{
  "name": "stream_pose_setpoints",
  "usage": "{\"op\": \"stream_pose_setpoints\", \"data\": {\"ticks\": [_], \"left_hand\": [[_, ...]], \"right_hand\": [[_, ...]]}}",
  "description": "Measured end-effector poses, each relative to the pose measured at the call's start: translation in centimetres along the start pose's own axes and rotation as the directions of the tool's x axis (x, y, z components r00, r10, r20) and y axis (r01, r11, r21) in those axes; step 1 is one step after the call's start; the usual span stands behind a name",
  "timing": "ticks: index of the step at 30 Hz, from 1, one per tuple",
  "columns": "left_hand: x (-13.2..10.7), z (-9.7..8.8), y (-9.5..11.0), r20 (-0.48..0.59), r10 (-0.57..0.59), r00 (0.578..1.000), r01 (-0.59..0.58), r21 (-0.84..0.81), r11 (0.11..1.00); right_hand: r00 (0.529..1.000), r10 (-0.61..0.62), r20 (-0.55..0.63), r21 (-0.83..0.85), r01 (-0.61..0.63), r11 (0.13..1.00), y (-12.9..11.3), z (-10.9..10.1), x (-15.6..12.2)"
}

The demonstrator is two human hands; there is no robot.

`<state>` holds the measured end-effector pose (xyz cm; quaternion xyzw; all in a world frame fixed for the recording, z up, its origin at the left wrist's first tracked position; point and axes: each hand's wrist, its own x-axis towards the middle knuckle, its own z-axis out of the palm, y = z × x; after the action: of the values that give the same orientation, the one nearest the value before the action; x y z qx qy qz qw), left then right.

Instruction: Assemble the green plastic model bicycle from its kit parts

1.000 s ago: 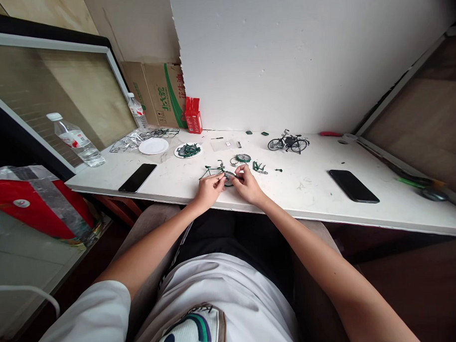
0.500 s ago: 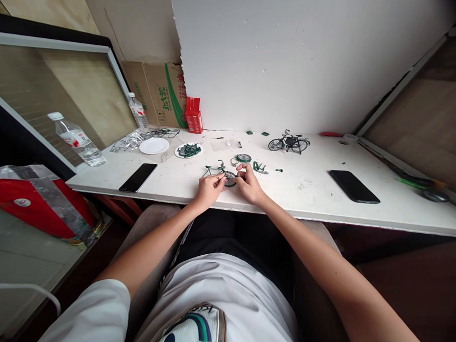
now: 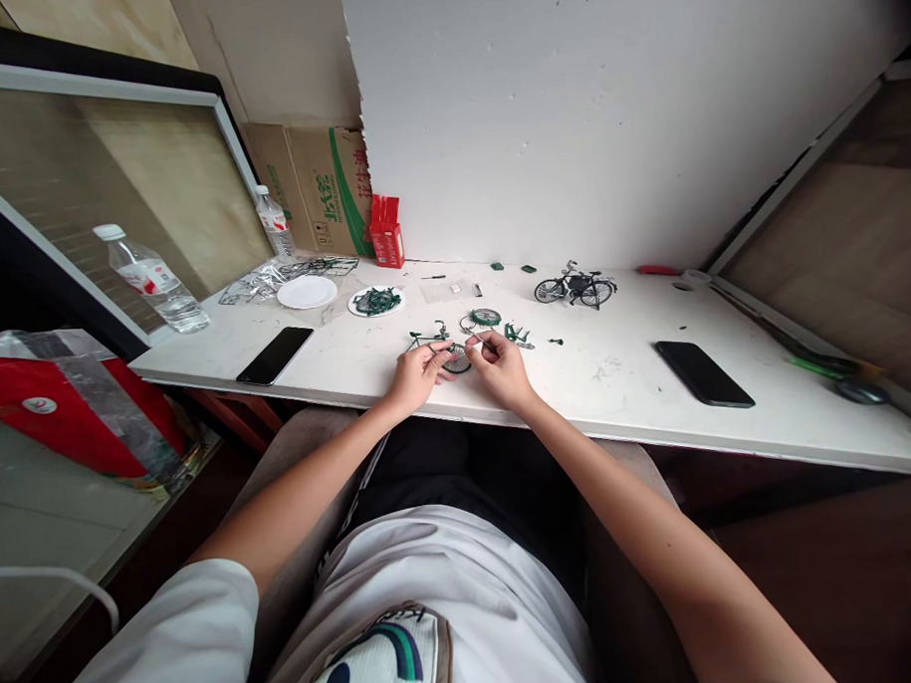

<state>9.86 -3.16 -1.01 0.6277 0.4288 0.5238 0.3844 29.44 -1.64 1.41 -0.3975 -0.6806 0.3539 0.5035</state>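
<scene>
Near the front edge of the white table, my left hand is closed in a pinch on a small spoked model bicycle wheel. The dark green model bicycle frame with its handlebar shows just beyond those fingers. My right hand is at the wheel's right side, thumb and fingers pinched together close to its upper rim. Whatever lies between those fingertips is too small to make out. Behind my hands lies another green wheel, and a green part rests beyond my right hand's fingers.
A finished-looking black model bicycle stands at the back right. Green pieces lie on a small white plate, beside an upturned-looking white plate. Phones lie left and right. Water bottles and a red box stand farther left.
My right hand's thumb and index finger have come together and moved left, closer to the wheel's upper rim. My left hand keeps its pinch almost in place.
</scene>
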Motion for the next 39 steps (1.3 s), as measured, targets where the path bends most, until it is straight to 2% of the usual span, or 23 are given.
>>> {"op": "stream_pose_setpoints", "data": {"ticks": [3, 7, 10, 16, 22, 25, 29, 34, 36, 39], "left_hand": [[0.2, -0.2, 0.3, 0.061, -0.068, 0.996, 0.073, -0.091, 0.993], [0.3, -0.2, 0.3, 0.068, -0.065, 0.996, 0.075, -0.159, 0.984], [0.3, -0.1, 0.2, 0.063, -0.039, 0.997, 0.049, -0.157, 0.986], [0.3, -0.2, 0.6, 0.086, -0.009, 0.996, 0.02, -0.135, 0.991], [-0.3, 0.0, 1.1, 0.106, -0.011, 0.994, 0.023, -0.117, 0.993], [-0.4, 0.2, 1.1, 0.1, -0.024, 0.995, 0.036, -0.128, 0.991], [-0.3, 0.0, 1.5, 0.124, -0.062, 0.99, 0.078, -0.13, 0.988], [0.2, -1.3, 2.8, 0.302, -0.077, 0.95, 0.09, -0.028, 0.996], [0.5, -2.0, 3.3, 0.263, -0.059, 0.963, 0.052, 0.035, 0.998], [1.1, -3.4, 3.3, 0.086, 0.022, 0.996, -0.034, 0.129, 0.991]], "right_hand": [[0.997, 0.02, 0.068, 0.015, -0.021, 1.0, -0.4, 0.0, -0.1], [0.992, 0.014, 0.124, 0.014, -0.016, 1.0, -0.6, 0.1, -0.2], [0.988, 0.009, 0.155, 0.041, -0.015, 0.999, -0.6, 0.1, -0.2], [0.995, 0.058, 0.077, 0.029, -0.06, 0.998, -0.7, 0.1, -0.2], [0.985, 0.004, 0.173, 0.131, -0.027, 0.991, -1.3, 0.0, -0.3], [0.979, 0.015, 0.204, 0.156, -0.047, 0.987, -1.1, 0.0, -0.3], [0.983, 0.076, 0.165, 0.223, -0.112, 0.968, -0.8, 0.0, -0.1], [0.978, 0.21, 0.01, 0.309, -0.203, 0.929, -0.7, -0.4, 0.3], [0.968, 0.251, -0.03, 0.341, -0.226, 0.912, -0.7, -0.6, 0.4], [0.958, 0.284, -0.028, 0.349, -0.257, 0.901, -0.7, -0.6, 0.6]]}}
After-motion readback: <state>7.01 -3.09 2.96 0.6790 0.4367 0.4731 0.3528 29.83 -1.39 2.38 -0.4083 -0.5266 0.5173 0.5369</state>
